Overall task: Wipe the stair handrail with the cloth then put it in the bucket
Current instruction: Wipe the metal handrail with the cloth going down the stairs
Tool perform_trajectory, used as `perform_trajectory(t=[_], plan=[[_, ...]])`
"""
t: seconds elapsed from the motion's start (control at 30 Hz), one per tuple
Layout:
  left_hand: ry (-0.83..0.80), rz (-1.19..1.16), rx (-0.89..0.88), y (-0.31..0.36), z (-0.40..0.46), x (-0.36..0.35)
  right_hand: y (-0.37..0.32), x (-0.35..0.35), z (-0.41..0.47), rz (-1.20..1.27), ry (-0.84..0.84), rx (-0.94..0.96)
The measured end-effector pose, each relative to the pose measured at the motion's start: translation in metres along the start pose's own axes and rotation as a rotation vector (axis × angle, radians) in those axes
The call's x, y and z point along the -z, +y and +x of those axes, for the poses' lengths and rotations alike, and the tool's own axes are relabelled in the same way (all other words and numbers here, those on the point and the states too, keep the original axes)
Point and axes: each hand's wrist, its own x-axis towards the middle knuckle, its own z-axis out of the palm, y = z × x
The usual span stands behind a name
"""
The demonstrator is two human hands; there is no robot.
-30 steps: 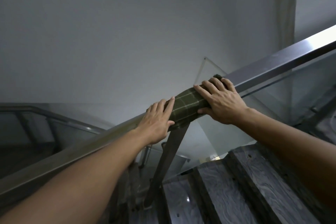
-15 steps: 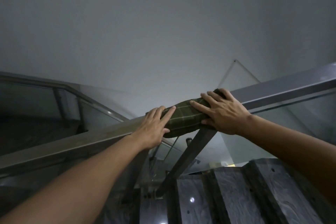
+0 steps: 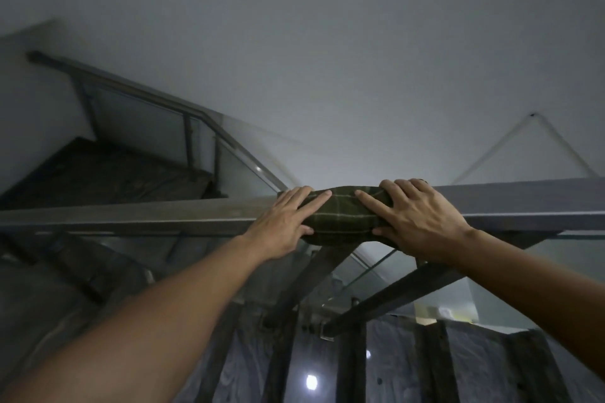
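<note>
Where the cloth (image 3: 343,217) drapes it, the handrail (image 3: 131,216) is hidden.

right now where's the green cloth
Head view, centre: the dark green plaid cloth lies over the metal handrail, under the left hand and right hand.

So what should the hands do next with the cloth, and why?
Probably slide the cloth sideways along the handrail. The left hand and right hand both press it onto the rail, long bare stretches run either side, and no bucket shows yet.
</note>
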Motion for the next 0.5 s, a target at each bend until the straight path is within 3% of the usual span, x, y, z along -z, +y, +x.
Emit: perform_trajectory(t=[0.5], plan=[[0.009, -0.022, 0.048, -0.100, -0.034, -0.005, -0.084, 0.007, 0.074, -0.041, -0.033, 0.054]])
